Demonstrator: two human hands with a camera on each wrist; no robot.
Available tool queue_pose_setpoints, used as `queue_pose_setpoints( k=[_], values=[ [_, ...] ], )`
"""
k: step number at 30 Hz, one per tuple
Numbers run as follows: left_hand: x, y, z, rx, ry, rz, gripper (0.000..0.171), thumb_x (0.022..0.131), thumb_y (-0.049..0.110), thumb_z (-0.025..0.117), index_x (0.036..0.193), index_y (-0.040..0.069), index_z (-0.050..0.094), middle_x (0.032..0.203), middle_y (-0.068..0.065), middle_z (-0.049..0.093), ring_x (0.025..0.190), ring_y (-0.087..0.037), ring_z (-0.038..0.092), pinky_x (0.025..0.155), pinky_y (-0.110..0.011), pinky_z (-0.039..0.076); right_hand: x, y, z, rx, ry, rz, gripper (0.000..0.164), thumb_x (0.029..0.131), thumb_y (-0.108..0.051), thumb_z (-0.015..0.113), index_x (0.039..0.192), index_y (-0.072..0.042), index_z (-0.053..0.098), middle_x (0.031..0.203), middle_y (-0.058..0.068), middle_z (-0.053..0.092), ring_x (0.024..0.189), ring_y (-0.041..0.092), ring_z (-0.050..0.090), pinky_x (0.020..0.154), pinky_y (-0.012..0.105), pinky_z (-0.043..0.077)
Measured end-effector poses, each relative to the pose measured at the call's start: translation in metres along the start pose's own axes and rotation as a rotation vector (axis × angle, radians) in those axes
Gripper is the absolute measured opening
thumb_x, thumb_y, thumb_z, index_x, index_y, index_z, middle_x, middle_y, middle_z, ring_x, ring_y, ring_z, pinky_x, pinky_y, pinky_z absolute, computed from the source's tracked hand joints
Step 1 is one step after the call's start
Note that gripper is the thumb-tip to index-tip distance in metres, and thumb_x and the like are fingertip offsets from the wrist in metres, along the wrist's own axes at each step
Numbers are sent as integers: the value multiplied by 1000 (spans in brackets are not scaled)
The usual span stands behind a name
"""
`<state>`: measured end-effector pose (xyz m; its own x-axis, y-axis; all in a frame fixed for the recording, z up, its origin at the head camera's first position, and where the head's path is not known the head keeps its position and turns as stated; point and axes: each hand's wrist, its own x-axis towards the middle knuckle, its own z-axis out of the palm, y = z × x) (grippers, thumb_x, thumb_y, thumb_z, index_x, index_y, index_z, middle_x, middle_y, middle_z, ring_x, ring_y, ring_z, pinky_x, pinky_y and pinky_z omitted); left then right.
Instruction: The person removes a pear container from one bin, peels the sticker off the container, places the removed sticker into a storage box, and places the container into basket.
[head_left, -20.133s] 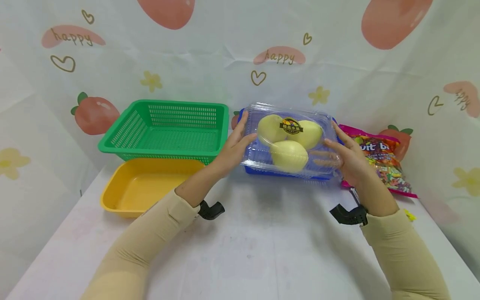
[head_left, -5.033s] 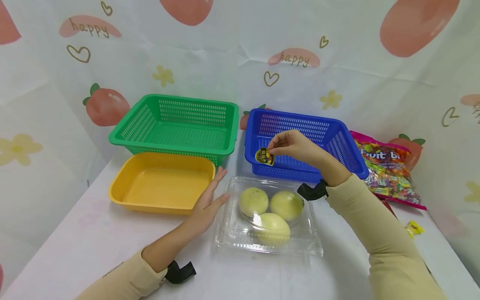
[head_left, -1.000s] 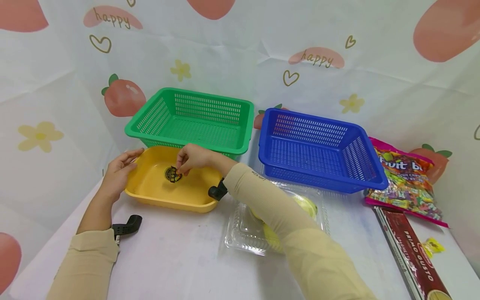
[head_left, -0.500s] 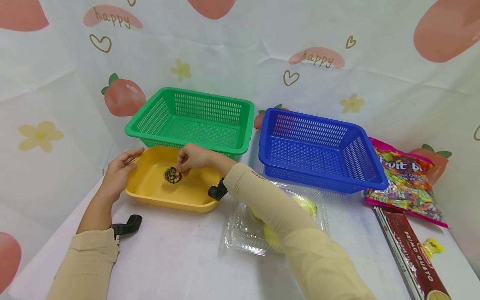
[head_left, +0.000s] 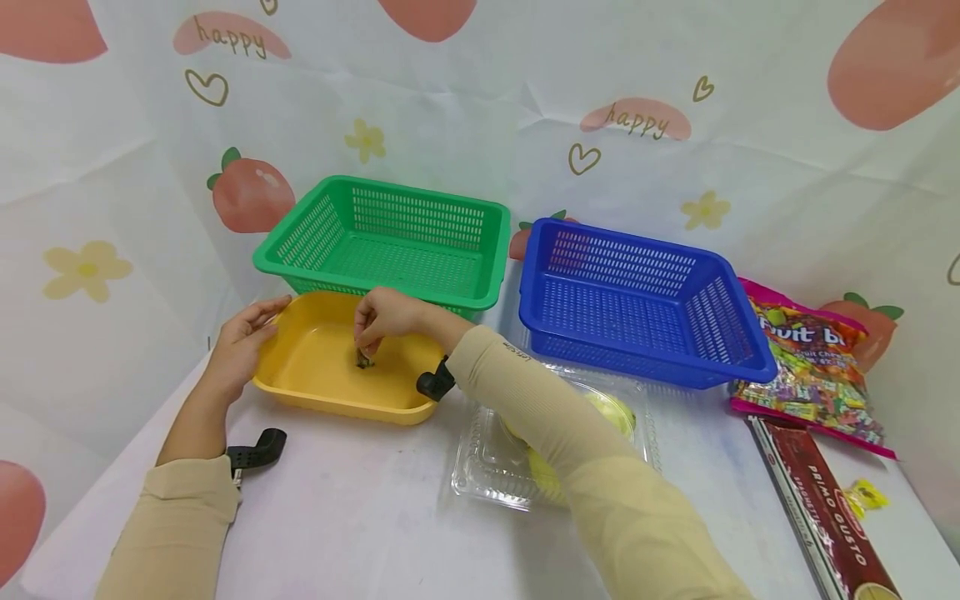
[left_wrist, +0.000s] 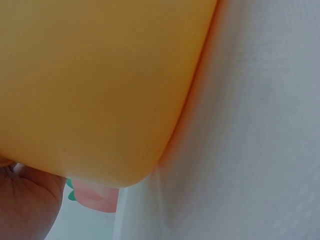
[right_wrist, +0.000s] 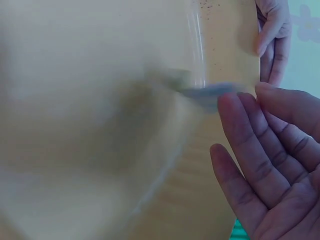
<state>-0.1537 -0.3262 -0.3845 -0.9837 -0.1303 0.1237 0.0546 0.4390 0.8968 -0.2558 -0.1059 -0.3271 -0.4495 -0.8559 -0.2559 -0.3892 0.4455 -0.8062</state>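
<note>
Inside the yellow basin (head_left: 322, 385), my right hand (head_left: 393, 319) pinches a small dark round sticker (head_left: 363, 360) by its edge, low over the basin floor. The sticker is turned and creased, so its printed face is mostly hidden; in the right wrist view the sticker (right_wrist: 207, 94) is blurred between thumb and fingertips. My left hand (head_left: 237, 348) rests against the basin's left rim, thumb and fingertips at the edge, fingers fairly straight. Under my right forearm lies a clear plastic clamshell box (head_left: 480, 467) with pale yellow round fruit, partly covered by the sleeve.
A green basket (head_left: 405, 258) stands behind the yellow basin, a blue basket (head_left: 611, 312) behind the box. At the right lie a bag of fruit chews (head_left: 813, 367), a spaghetti packet (head_left: 825, 500) and a small yellow wrapped candy (head_left: 866, 496). A printed cloth hangs behind.
The box, earlier lifted in both hands with the sticker on its lid, lies on the table. The sticker moved with my right hand into the basin; just now it turned from flat to creased.
</note>
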Motion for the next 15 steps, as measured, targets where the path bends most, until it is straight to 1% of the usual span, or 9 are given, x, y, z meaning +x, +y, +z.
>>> queue_pose_setpoints(
  k=[3, 5, 8, 10, 13, 15],
  values=[
    [0, 0, 0, -3, -3, 1, 43, 101, 15, 33, 141, -1, 35, 140, 3, 46, 129, -10, 39, 88, 0, 38, -2, 0, -1, -27, 2, -4, 5, 86, -1, 63, 83, 3, 62, 77, 9, 65, 81, 29, 67, 81, 34, 56],
    [1, 0, 0, 0, -3, -2, 43, 101, 15, 32, 141, -1, 35, 141, 2, 45, 129, -11, 39, 88, 0, 38, -3, 0, -2, -39, 5, -4, 6, 86, -2, 64, 85, 4, 62, 79, 9, 65, 82, 28, 67, 82, 34, 56],
    [1, 1, 1, 10, -3, -10, 43, 101, 15, 32, 141, 0, 35, 145, -3, 43, 133, -16, 38, 89, -1, 38, -6, 0, -4, -32, 8, -3, 9, 86, -3, 64, 90, 5, 63, 85, 14, 67, 81, 25, 66, 84, 35, 55],
    [1, 1, 1, 17, -2, -18, 43, 101, 14, 31, 141, 0, 35, 147, -6, 40, 136, -19, 35, 91, -2, 38, -7, 0, -6, -44, 11, -4, 10, 86, -4, 64, 92, 4, 63, 90, 16, 68, 81, 22, 65, 85, 34, 54],
    [1, 1, 0, 31, -3, -21, 43, 101, 14, 31, 141, 0, 35, 148, -9, 39, 137, -22, 33, 92, -2, 38, -10, 1, -9, -86, 3, 2, 14, 86, -8, 65, 95, 3, 64, 96, 14, 68, 86, 17, 64, 85, 27, 53],
    [1, 2, -1, 46, 2, -17, 43, 101, 13, 31, 141, 0, 35, 147, -12, 39, 135, -21, 36, 90, -1, 37, -12, 0, -10, -116, -11, 7, 20, 85, -11, 66, 101, 3, 64, 103, 12, 68, 93, 15, 63, 85, 21, 51]
  ],
)
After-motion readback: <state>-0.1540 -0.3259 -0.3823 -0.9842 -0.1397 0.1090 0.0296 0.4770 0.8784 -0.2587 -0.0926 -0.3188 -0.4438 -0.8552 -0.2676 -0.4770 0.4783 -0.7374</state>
